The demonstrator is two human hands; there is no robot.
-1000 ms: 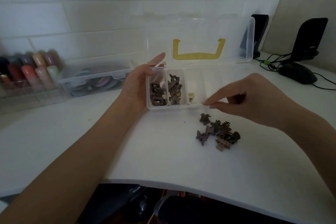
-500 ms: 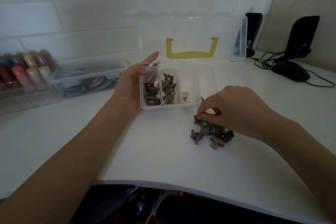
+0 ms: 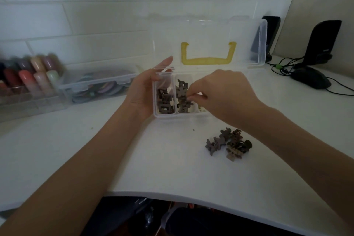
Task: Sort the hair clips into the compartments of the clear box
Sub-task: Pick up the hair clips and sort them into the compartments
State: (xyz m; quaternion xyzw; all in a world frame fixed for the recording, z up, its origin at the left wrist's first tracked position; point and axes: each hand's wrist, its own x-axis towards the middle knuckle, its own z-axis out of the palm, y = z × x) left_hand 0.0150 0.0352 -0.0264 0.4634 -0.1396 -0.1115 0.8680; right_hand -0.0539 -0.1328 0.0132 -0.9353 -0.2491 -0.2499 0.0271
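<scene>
Ideally the right hand [image 3: 224, 94], pinching a clip [image 3: 188, 96] over the second compartment, drops it squarely inside while the left hand [image 3: 143, 92] grips the clear box [image 3: 164, 114] steady.

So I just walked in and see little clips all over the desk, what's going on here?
A person is sorting small brown hair clips into a clear compartment box with its lid up. The left hand steadies the box's left end. The right hand pinches a clip over the second compartment from the left, which already holds several. The leftmost compartment is also partly filled. A small pile of unsorted clips waits on the white desk.
</scene>
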